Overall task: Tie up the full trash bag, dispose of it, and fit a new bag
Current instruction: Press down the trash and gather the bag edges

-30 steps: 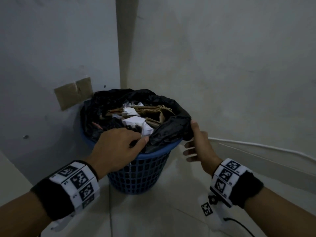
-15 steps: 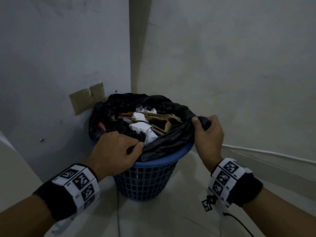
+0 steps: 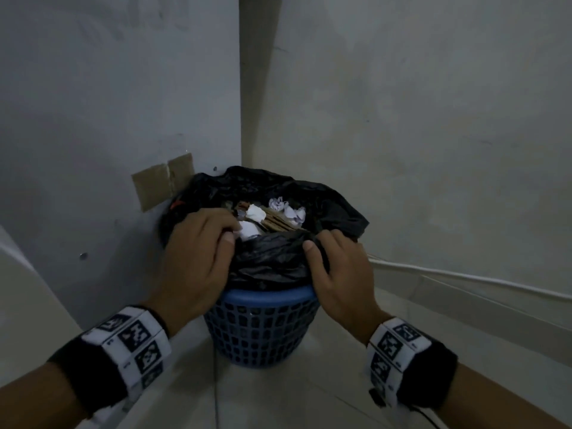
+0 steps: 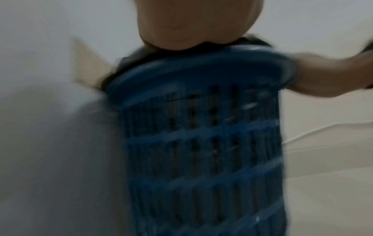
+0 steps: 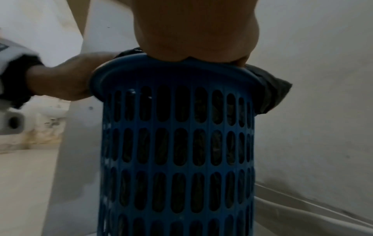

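A blue slotted plastic bin point(image 3: 260, 329) stands on the floor in a wall corner, lined with a black trash bag point(image 3: 272, 258) stuffed with crumpled white paper point(image 3: 253, 218) and brown cardboard scraps. My left hand point(image 3: 198, 249) grips the bag's near-left edge, fingers curled into the opening. My right hand point(image 3: 334, 261) grips the bag's near-right edge, thumb pressing the plastic. The near edge is bunched up above the blue rim point(image 5: 177, 67). In the wrist views, each palm sits on the rim of the bin point(image 4: 201, 127).
Two grey walls meet just behind the bin. Brown tape patches point(image 3: 164, 184) stick to the left wall. A white cable point(image 3: 464, 277) runs along the right wall's skirting. Pale tiled floor point(image 3: 278, 397) surrounds the bin.
My right hand moved from the bin's right side to the near edge and gathered the bag. The near edge of the bag has come up off the rim. The head view shifted closer.
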Demonstrator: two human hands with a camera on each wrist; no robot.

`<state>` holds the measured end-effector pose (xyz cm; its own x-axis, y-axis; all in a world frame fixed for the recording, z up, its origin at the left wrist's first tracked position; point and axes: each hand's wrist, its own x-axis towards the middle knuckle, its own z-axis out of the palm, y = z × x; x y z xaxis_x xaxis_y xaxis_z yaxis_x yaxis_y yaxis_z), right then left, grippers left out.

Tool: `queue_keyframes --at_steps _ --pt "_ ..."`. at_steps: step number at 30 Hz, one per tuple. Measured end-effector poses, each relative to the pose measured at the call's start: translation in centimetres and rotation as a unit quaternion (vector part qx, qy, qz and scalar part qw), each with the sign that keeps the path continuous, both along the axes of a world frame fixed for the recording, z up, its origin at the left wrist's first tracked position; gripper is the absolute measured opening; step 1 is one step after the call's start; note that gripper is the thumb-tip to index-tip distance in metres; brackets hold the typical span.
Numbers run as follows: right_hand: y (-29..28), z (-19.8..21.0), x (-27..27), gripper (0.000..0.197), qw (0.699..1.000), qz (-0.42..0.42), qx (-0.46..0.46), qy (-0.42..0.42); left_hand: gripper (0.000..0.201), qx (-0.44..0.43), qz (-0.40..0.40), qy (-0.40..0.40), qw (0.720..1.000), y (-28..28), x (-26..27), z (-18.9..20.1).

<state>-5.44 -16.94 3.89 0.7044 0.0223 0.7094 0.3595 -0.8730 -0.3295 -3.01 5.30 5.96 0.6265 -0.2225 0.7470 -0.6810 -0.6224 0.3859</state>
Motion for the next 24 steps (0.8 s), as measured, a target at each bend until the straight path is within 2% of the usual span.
queue_keyframes --at_steps 3,5,7,10,12,14,15,17,18,19,21,24 --pt "1.4 -0.4 -1.4 0.029 0.999 -0.001 0.043 0.018 0.031 0.013 -0.052 0.006 0.999 -3.4 -2.3 0.9" --pt "1.4 0.0 -2.3 0.029 0.993 0.039 0.104 0.029 0.033 0.045 -0.064 0.006 0.997 -5.1 -3.1 1.1" --pt "0.8 1.0 -2.7 0.024 0.974 0.081 0.208 0.022 0.035 0.093 -0.046 -0.002 0.995 -5.9 -3.3 0.9" --pt "-1.2 2.5 -2.0 0.017 0.924 0.037 0.380 -0.005 0.031 0.131 -0.026 -0.035 0.990 -5.9 -3.0 0.3" --pt "-2.8 2.8 -0.9 0.020 0.869 -0.031 0.493 0.036 0.029 0.148 -0.031 -0.073 0.986 -5.6 -3.0 -0.1" --pt "-4.1 2.6 0.0 0.022 0.780 -0.088 0.603 0.140 0.032 0.165 -0.060 -0.091 0.980 -5.2 -3.1 -0.5" --pt "-4.5 2.6 0.1 0.031 0.729 -0.104 0.644 0.208 0.034 0.171 -0.073 -0.088 0.979 -5.0 -3.2 -0.7" --pt "-4.7 2.8 0.1 0.049 0.652 -0.082 0.686 0.312 0.038 0.172 -0.083 -0.059 0.980 -4.4 -3.2 -0.8" --pt "-4.7 2.9 0.1 0.051 0.637 -0.061 0.688 0.341 0.041 0.169 -0.083 -0.043 0.981 -4.1 -3.2 -0.8" --pt "-4.7 3.0 0.3 0.046 0.644 -0.054 0.677 0.353 0.043 0.167 -0.080 -0.031 0.982 -3.9 -3.1 -0.8" --pt "-4.8 3.4 1.0 0.025 0.692 -0.076 0.637 0.332 0.044 0.166 -0.075 -0.016 0.983 -3.4 -2.9 -0.7" --pt "-5.2 3.9 2.3 0.010 0.792 -0.110 0.579 0.160 0.043 0.165 -0.071 -0.001 0.984 -2.4 -2.4 -0.6"
